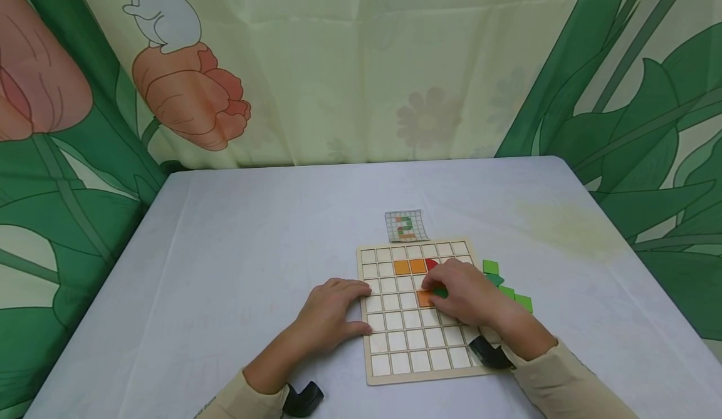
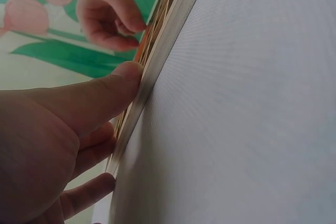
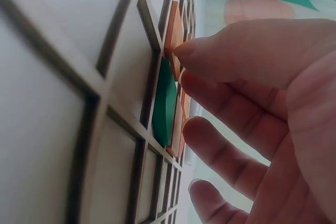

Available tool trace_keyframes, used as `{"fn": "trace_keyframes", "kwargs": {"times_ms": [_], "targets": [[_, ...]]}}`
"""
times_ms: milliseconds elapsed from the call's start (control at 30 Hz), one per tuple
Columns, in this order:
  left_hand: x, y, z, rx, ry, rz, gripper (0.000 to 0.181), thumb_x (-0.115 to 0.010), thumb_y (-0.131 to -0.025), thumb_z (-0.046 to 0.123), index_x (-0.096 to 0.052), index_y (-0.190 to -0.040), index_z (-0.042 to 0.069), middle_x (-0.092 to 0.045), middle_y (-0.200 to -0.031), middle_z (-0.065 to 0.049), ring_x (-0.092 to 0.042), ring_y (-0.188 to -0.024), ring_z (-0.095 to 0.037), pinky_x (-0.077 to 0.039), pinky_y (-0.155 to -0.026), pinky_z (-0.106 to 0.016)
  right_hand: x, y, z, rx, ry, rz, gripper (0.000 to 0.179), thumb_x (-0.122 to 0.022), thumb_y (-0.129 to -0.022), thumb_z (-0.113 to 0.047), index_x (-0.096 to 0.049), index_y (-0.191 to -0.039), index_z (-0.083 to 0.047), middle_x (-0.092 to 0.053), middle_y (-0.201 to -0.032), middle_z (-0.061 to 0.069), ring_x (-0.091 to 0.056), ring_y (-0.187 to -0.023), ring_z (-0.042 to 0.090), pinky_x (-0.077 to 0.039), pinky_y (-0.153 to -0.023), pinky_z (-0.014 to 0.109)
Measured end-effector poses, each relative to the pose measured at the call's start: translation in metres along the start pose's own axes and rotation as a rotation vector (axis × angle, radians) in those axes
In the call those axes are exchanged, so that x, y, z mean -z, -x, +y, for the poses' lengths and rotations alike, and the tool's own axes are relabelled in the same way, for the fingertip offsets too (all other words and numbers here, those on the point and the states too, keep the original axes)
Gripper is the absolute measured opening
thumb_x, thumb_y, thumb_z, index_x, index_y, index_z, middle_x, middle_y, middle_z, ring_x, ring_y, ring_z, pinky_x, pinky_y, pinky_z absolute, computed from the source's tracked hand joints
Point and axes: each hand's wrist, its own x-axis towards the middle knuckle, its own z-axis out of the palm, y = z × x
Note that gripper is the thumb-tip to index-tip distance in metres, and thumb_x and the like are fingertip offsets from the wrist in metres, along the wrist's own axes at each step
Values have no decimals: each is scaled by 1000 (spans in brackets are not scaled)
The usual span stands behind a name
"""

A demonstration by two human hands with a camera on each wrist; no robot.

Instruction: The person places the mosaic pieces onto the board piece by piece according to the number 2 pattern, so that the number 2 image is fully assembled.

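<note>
Remotely, I'm resting a spread left hand (image 1: 333, 314) on the left edge of the board (image 1: 397, 342); whether the right hand (image 1: 465, 290) is pinching the green piece (image 3: 165, 106), nearer the right edge, I can't tell. A careless brush could be unseating the orange tile (image 1: 424, 299).

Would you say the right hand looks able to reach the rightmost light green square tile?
Probably yes: that green tile lies uncovered on the white table near the right hand, with nothing blocking it.
</note>
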Motion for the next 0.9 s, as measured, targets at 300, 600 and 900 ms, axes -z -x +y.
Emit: {"fn": "trace_keyframes", "kwargs": {"times_ms": [300,600,900], "targets": [[0,0,0,-8,2,2,59,-84,-81,40,-65,-129,13,-62,-132,2,-52,-123,-23,-44,-98,-48,7,1,4,-45,10,-11,17,-74,-85,-8,-72,-101,-10,-67,-101,-3,-61,-101,25,-49,-88,45],[-1,0,-1,-1,20,10,58,-84,-80,39,-65,-129,14,-62,-133,3,-52,-123,-22,-42,-99,-48,29,5,9,-236,-50,-42,30,-72,-88,-16,-69,-117,-7,-66,-114,6,-58,-105,30,-48,-91,51],[-1,0,-1,-2,27,14,58,-84,-80,39,-65,-128,14,-62,-132,3,-52,-122,-23,-42,-98,-48,36,14,21,-271,-60,-2,33,-73,-89,-16,-68,-119,-4,-66,-115,9,-58,-105,33,-48,-88,52]]}}
